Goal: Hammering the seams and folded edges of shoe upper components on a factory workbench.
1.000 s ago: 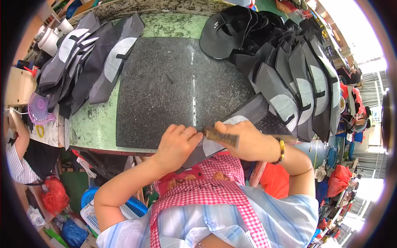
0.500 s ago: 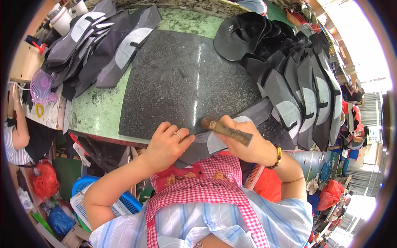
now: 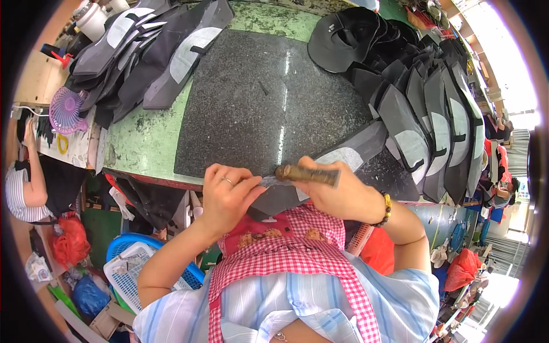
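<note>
A dark grey flat piece [image 3: 366, 141] with a light grey rounded patch lies slantwise over the near edge of a speckled black slab [image 3: 240, 103]. My left hand [image 3: 227, 197], with a ring on it, pinches the left end of this piece between thumb and fingers. In my right hand [image 3: 343, 193] is a short, worn brown tool [image 3: 311, 175] with a rounded dark end, its working part hidden. The tool's rounded end is close to my left fingertips, over the piece. The hand covers part of the patch.
Similar grey pieces with patches [image 3: 409, 128] are piled at the right, beside black caps [image 3: 340, 43]. Another pile [image 3: 183, 63] sits at the back left, near a purple fan [image 3: 67, 108]. A blue basket [image 3: 123, 244] stands below the table at left. Another person's arm [image 3: 35, 171] shows at far left.
The tool has tipped from a slant to nearly level. My left fingers have drawn together at the piece's end. The whole view has shifted slightly.
</note>
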### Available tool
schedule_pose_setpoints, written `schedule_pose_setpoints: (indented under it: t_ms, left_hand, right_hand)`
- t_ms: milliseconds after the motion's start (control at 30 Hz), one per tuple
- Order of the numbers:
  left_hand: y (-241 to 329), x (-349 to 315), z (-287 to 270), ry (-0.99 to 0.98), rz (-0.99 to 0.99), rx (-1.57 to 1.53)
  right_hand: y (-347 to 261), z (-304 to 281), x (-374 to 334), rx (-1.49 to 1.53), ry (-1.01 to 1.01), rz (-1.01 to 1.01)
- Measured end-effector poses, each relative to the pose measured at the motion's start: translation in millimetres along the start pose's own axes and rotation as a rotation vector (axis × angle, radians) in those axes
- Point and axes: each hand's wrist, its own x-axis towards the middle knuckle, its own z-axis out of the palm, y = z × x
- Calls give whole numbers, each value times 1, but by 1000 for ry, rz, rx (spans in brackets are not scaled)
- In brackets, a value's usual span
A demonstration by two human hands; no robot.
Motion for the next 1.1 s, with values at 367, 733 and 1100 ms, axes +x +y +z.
schedule_pose_setpoints:
  t_ms: [367,733,1100]
  left_hand:
    - [9,-2,-1,-35,130,144]
    - [3,13,-8,-166,-88,-53]
    - [8,2,-6,2,29,153]
  right_hand:
    - [-3,5,10,154,85,45]
    - [5,-1,-18,108,-136,106]
    - [-5,7,7,88,23,68]
